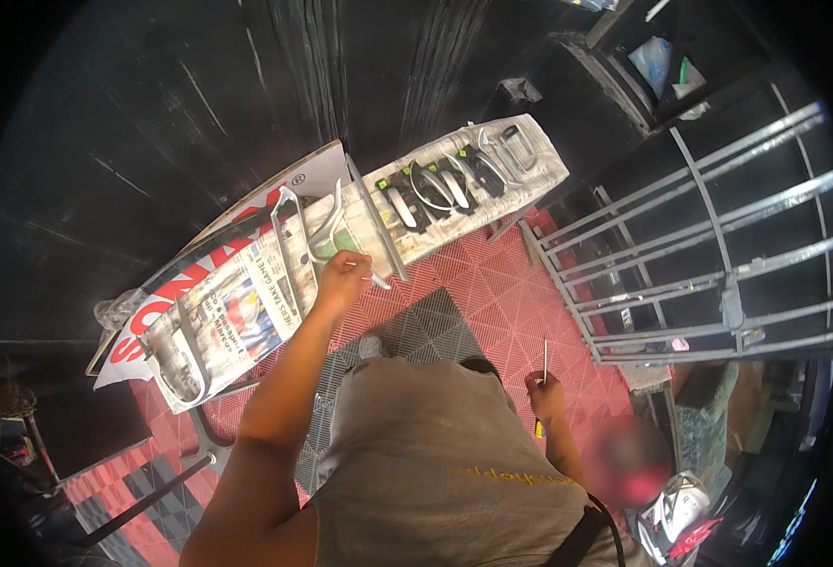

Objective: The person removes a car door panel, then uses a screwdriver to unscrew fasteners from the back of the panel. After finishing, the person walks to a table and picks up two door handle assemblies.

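My left hand [344, 282] reaches over the front edge of the newspaper-covered bench [237, 293], its fingers closed on a small white piece [379, 281] that pokes out to the right. Its exact kind is too small to tell. Just beyond the hand lies a curved silver-grey trim part [329, 225]. My right hand [544, 397] hangs low on the right, away from the bench, closed around a thin pale rod [545, 357] that points upward. The rod's lower end is hidden in the fist.
Black clip-like parts with white and grey curved pieces [435, 192] sit on the bench's far right. A grey bar [379, 219] crosses the bench. Metal railings [700, 255] stand to the right. A white helmet-like object [678, 506] is at lower right. Red and black tiles [492, 293] cover the floor.
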`<state>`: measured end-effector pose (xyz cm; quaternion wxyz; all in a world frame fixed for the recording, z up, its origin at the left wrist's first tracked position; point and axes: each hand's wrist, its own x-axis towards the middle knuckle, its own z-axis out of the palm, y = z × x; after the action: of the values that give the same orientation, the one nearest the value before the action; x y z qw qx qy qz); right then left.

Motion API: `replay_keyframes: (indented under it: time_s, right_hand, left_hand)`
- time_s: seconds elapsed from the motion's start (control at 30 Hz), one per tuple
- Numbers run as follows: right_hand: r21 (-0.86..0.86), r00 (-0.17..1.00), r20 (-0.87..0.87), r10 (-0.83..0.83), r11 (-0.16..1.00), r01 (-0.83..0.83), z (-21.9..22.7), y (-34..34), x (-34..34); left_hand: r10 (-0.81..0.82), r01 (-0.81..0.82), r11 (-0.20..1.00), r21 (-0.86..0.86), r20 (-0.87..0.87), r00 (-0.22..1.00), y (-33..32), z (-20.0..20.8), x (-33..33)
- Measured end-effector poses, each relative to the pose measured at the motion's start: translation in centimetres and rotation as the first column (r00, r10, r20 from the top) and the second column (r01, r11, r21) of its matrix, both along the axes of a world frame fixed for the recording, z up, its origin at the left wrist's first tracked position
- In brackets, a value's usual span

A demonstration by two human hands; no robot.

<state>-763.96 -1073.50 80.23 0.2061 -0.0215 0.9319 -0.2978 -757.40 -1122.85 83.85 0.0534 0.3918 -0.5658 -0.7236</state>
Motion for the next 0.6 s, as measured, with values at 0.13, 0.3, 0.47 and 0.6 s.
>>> replay_keyframes:
  time_s: [0.13,0.3,0.47,0.6]
  right_hand:
    - [0.005,0.998,-0.01,0.058,0.998,-0.058,0.2,-2.1,-10.2]
    - [0.049,0.955,-0.028,0.295,0.955,-0.294,-0.2,-5.4,-24.9]
    - [0.037,0.844,-0.061,0.534,0.846,-0.532,0.7,-10.1,-38.1]
    - [-0.069,0.778,-0.063,0.625,0.775,-0.628,0.3,-12.7,-45.9]
  left_hand:
    - [0.085,-0.077,0.99,-0.115,0.066,0.994,-1.7,-0.7,-7.1]
    - [0.166,-0.023,0.882,-0.471,0.263,0.951,0.7,-3.4,-14.1]
    - [0.42,-0.126,0.735,-0.666,0.302,0.856,3.0,-6.7,-19.6]
    - [0.503,-0.153,0.729,-0.667,0.37,0.782,4.1,-7.7,-21.8]
